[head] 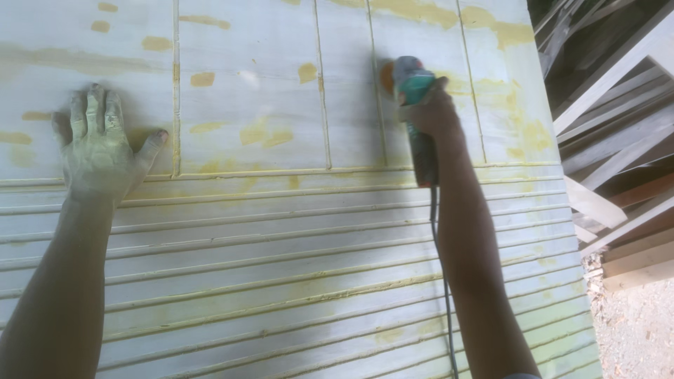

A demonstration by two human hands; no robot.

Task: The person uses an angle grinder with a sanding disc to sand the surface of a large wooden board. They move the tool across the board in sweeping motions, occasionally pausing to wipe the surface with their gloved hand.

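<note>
A large pale wooden panel [281, 231] fills the view, with vertical boards at the top, horizontal slats below and yellow filler patches. My left hand [98, 144], dusted with pale powder, lies flat on the panel at upper left, fingers spread. My right hand [432, 112] grips a teal and grey angle grinder [414, 88]. Its orange disc [386, 76] touches the panel near a vertical groove. The grinder's dark body runs back under my wrist, and its cable [442, 281] hangs along my forearm.
Stacked pale timber lengths and frames [618, 126] lie beyond the panel's right edge. Sawdust and gravel ground [635, 330] show at the lower right corner.
</note>
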